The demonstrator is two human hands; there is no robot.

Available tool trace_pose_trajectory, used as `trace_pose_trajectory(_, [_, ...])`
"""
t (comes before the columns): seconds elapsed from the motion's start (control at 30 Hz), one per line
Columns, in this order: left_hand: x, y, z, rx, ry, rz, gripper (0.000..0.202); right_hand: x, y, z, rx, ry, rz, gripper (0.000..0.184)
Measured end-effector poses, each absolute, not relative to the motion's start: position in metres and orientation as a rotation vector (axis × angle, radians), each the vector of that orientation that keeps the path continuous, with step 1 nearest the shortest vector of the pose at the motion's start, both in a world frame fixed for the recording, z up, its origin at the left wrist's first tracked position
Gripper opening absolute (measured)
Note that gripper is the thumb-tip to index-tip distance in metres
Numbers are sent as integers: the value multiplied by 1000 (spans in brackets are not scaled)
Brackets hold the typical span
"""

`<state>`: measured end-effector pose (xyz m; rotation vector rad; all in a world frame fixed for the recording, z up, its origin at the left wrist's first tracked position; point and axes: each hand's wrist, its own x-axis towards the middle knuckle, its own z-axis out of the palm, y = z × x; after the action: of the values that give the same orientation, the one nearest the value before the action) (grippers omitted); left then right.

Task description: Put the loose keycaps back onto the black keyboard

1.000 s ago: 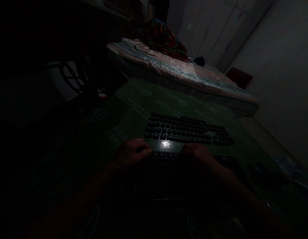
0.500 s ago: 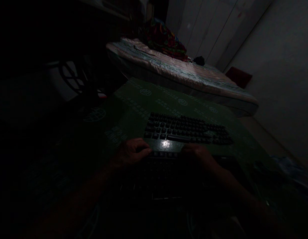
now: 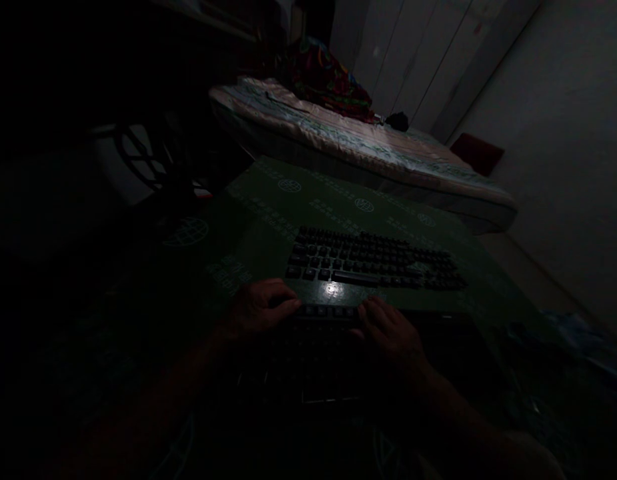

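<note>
Left fingers (image 3: 287,307): curled, narrow gap to the thumb, at the keyboard's (image 3: 308,357) far edge; from my feed I can't tell whether they pinch it or only rest there.
Right fingers (image 3: 376,313): bunched, reaching forward, tips at the other end of the visible key row (image 3: 331,311); grip lost in shadow, so I can't call it.
Keyboard: dark, lying on the worktop (image 3: 261,193), below and between both sets of fingers, running out past the right ones; its near side is almost black to me, just thin pale lines (image 3: 332,401).
Key row: a few dark caps along the far edge, between the fingertips.
Keycaps (image 3: 371,257): beyond the fingers, set out in keyboard order, green showing through the gaps; long bar (image 3: 356,277) in the row nearest the fingers.
Keyboard handling: I'd expect stiff, fairly light, slick plastic; I'd hold the frame at its ends, off the keys.
Cap handling: probably hard, very light, quick to skid; I'd pinch opposite sides gently. Long bar likely twists, so I'd take it mid-length.
Glare (image 3: 332,289): on the worktop, just beyond the fingers.
Backdrop: bed (image 3: 363,147) past the worktop, red cloth (image 3: 331,80) heaped on it.
</note>
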<state>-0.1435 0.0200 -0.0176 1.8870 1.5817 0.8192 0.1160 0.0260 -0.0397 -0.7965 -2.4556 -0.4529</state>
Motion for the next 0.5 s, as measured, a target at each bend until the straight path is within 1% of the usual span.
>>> trace_pose_trajectory(0.23, [-144, 20, -17, 1866, 1594, 799, 27, 114, 23, -44, -857, -2431, -565, 28])
trace_pose_trajectory(0.37, [-144, 21, -16, 1877, 1608, 776, 27, 113, 22, -43, -850, -2459, -537, 30])
trace_pose_trajectory(0.5, [-144, 21, -17, 1878, 1591, 784, 28, 112, 22, -41, -874, -2439, -502, 27])
